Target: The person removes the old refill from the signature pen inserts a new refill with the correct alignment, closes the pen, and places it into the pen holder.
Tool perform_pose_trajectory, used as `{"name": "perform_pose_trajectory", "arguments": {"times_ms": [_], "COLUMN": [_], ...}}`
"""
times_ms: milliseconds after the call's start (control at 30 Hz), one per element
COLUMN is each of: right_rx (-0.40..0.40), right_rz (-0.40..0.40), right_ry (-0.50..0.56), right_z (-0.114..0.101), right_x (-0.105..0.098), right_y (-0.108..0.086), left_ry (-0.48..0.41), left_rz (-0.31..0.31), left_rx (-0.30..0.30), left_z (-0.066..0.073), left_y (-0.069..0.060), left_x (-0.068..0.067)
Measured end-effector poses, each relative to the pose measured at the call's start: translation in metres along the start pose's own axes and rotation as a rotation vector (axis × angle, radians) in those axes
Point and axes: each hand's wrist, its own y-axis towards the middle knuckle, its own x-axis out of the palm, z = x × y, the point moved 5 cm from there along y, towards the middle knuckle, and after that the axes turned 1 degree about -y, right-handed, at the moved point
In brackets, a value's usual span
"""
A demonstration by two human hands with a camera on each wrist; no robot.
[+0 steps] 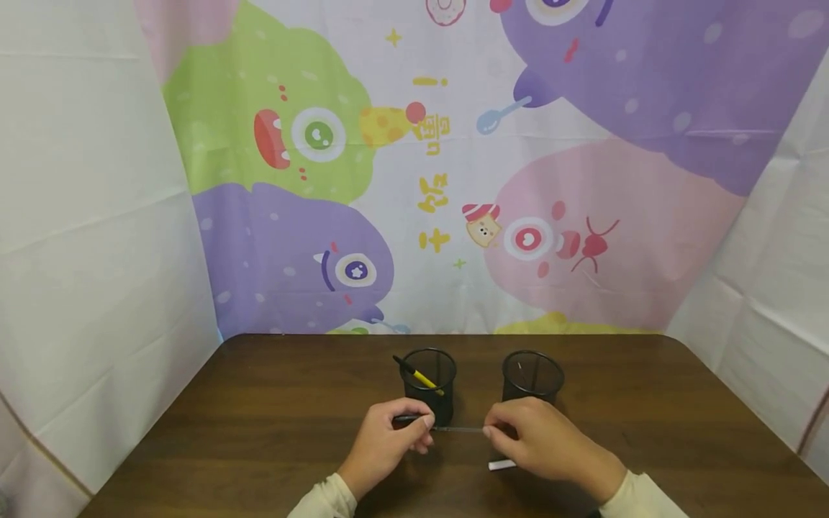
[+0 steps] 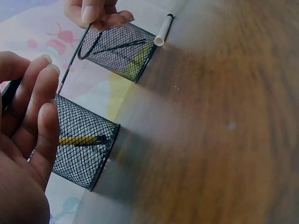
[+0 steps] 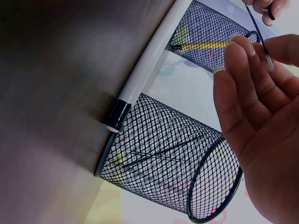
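Rod (image 1: 461,429), thin and greyish, runs nearly level between my two hands, one end at each set of fingertips. My left hand (image 1: 395,439) pinches a short black barrel (image 1: 406,418) between thumb and forefinger, its dark end showing above the thumb; the rod comes out past these fingertips, though whether it joins the barrel inside my grip I cannot tell. My right hand (image 1: 540,442) has thumb and forefinger clamped on the other end, and a pale tip pokes through toward my palm, with the remaining fingers loosely bent side by side. Just below that hand a white tube (image 3: 152,58) with a black end lies on the wooden table (image 1: 272,424), out of my grip. Beyond my left fingers stands a black mesh cup (image 1: 447,374) with a yellow-and-black pen (image 1: 424,378) leaning in it; a second mesh cup (image 3: 154,156) stands behind my right hand.
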Motion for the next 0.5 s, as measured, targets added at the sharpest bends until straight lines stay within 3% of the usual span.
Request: {"name": "perform_pose_trajectory", "arguments": {"times_ms": [233, 500], "right_rx": [0.004, 0.046], "right_rz": [-0.030, -0.104], "right_ry": [-0.006, 0.018], "right_z": [0.0008, 0.0029], "right_x": [0.0031, 0.0080], "right_y": [0.0030, 0.0033], "left_ry": [0.017, -0.024], "left_rz": [-0.017, -0.023], "left_rx": [0.034, 0.020], "left_z": [0.0018, 0.0002], "left_y": [0.0000, -0.0011], "left_x": [0.0015, 0.0022]}}
